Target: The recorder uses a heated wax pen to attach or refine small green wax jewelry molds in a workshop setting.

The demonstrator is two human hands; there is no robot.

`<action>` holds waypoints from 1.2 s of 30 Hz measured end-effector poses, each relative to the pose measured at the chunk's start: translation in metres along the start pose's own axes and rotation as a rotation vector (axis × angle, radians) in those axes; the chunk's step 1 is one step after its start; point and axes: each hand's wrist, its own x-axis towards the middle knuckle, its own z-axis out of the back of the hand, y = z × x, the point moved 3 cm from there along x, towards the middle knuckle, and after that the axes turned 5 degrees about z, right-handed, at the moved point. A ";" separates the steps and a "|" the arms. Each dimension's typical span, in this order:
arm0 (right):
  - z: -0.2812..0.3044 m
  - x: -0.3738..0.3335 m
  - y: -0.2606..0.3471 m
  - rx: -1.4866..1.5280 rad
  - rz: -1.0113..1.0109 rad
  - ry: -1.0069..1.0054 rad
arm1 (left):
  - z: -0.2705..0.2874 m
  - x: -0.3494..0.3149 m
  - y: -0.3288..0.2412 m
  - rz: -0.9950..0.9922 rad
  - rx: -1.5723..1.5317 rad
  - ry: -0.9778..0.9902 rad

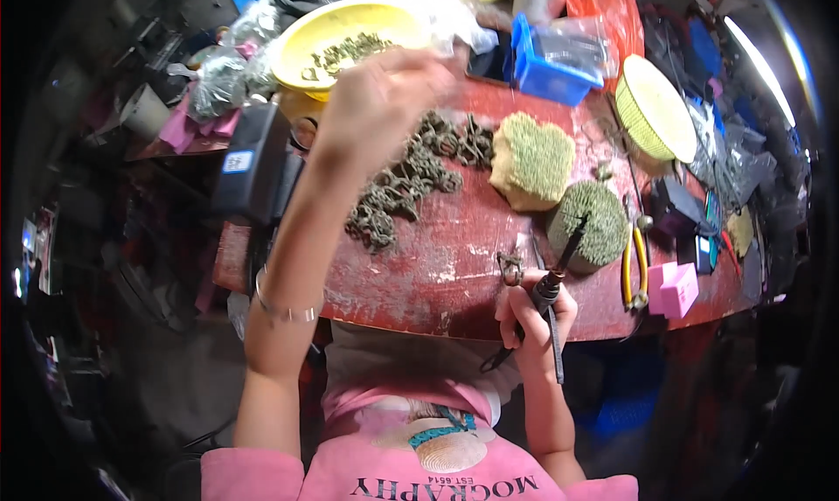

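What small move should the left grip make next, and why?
Perhaps lower the left grip toward the small dark piece: the piece sits at the fingertips of the right grip, which also holds a black tool; the left is raised near the yellow bowl.

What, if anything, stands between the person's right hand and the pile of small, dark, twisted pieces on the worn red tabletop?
Only one small, dark piece, close by the right hand; beyond it, nothing visible blocks the way: bare red tabletop runs to the pile. The yellowish, green-topped block stands right of that path.
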 end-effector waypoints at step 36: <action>-0.007 -0.011 -0.008 -0.382 0.068 0.024 | -0.065 -0.111 0.095 0.183 -0.604 0.298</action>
